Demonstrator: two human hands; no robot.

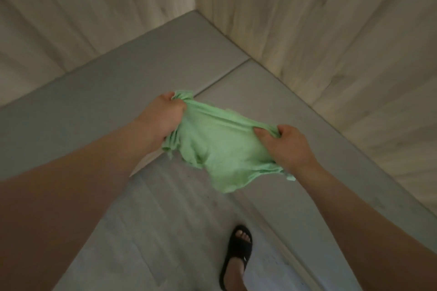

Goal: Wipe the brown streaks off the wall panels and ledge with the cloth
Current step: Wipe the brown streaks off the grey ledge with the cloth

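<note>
Both hands grip a crumpled light-green cloth (220, 146), stretched between them above the grey ledge (99, 92). The left hand (163, 120) bunches one end; the right hand (283, 146) pinches the other. Pale wood-grain wall panels (331, 30) rise behind the ledge.

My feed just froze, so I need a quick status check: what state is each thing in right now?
cloth: stretched out, held in the air
left hand: grips its bunched end
right hand: grips its other edge
ledge: not touched by cloth
wall panels: blurred, streaks cannot be told
sandal: worn, on the floor
</note>
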